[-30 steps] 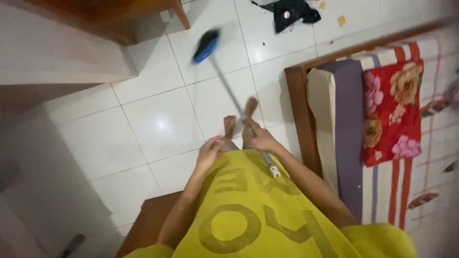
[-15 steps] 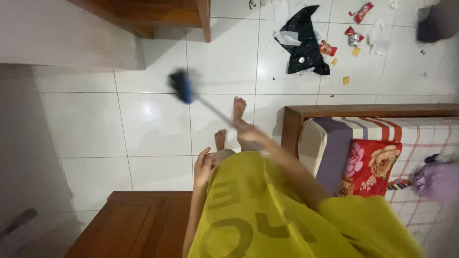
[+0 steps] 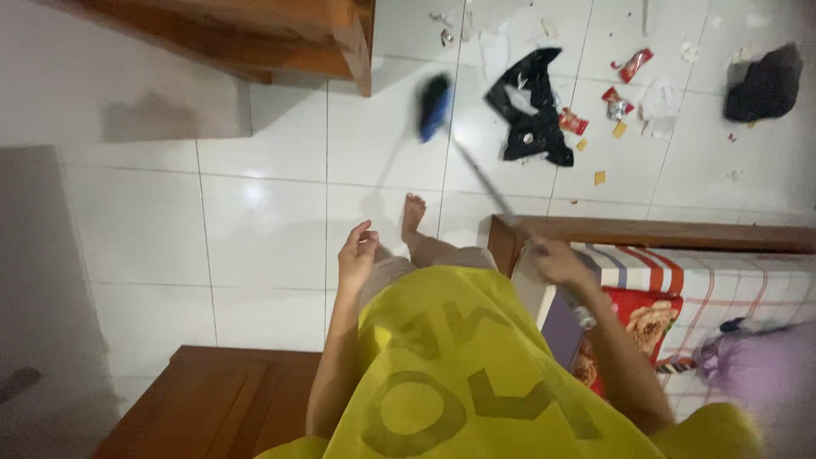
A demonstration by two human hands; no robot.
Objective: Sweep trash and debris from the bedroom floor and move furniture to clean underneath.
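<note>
1. At the far left a wooden cabinet [image 3: 229,399] stands at the bottom edge, and the underside of a wooden table [image 3: 280,34] fills the top left corner over the white tiled floor [image 3: 263,221].
2. The person's left hand [image 3: 355,255] hangs free beside the thigh, fingers loosely curled and apart, holding nothing and touching nothing but the edge of the yellow shirt [image 3: 459,374].
3. One bare foot [image 3: 413,212] rests on the tiles just ahead of the left hand.
4. The broom [image 3: 435,106] has its blue and black head blurred above the floor near the table leg, and its thin metal handle slants down to the right.
5. The right hand [image 3: 557,262] is closed around the lower part of the broom handle, above the corner of the wooden bed frame [image 3: 646,231].
6. Beyond the broom head lies a crumpled black plastic bag [image 3: 531,106] with red wrappers [image 3: 616,102] and small scraps scattered just beside it.
7. On the bed a red floral pillow [image 3: 650,319] lies on a striped sheet [image 3: 722,280].
8. A dark cloth heap [image 3: 765,81] sits on the floor at the far right.
</note>
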